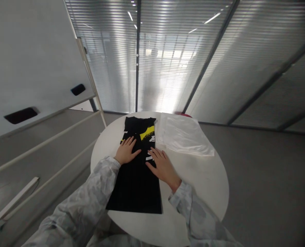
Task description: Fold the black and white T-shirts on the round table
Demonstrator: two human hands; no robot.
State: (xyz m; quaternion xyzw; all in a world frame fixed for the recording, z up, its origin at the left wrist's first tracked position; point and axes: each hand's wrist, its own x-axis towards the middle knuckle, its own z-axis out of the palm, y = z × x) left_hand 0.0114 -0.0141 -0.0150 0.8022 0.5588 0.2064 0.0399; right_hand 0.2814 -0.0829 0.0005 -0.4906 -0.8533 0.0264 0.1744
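A black garment (137,185) with yellow and white print lies folded into a long strip on a round white table (206,178). My left hand (127,151) rests flat on its left side, fingers spread. My right hand (162,166) lies flat on its right edge, fingers stretched out toward the far end. Both hands press on the cloth and hold nothing. Grey patterned sleeves cover both my arms.
A clear plastic bag (183,135) lies flat on the table to the right of the garment. A whiteboard on a stand (39,61) leans at the left. Glass walls with blinds stand behind the table. Grey floor surrounds it.
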